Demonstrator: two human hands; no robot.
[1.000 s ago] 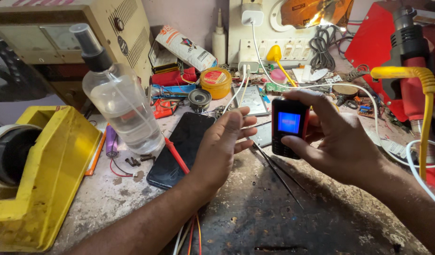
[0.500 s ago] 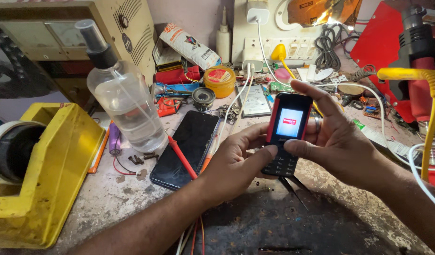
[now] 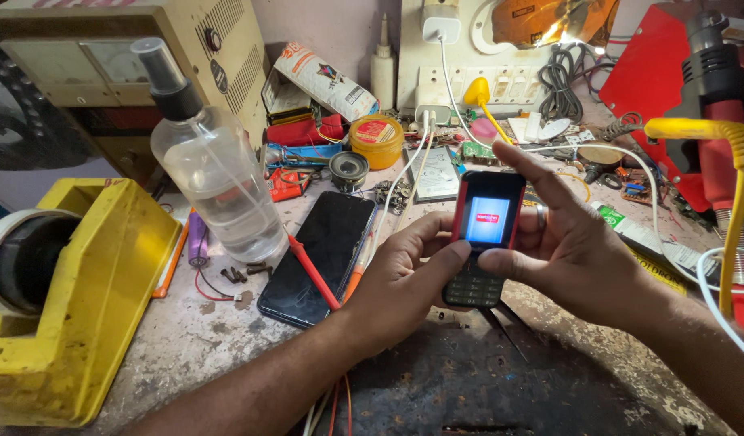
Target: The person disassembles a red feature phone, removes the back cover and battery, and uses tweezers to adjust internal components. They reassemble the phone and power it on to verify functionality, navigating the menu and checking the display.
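Red-edged keypad phone (image 3: 485,234), screen lit, clasped between both hands, left hand (image 3: 404,278) and right hand (image 3: 578,258).

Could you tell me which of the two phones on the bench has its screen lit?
The red keypad phone held in both hands; the black smartphone lying flat stays dark.

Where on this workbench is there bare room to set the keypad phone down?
Bare bench lies between the yellow tape dispenser and the black smartphone, and on the dark patch below both hands. Behind the keypad phone, clutter crowds the back.
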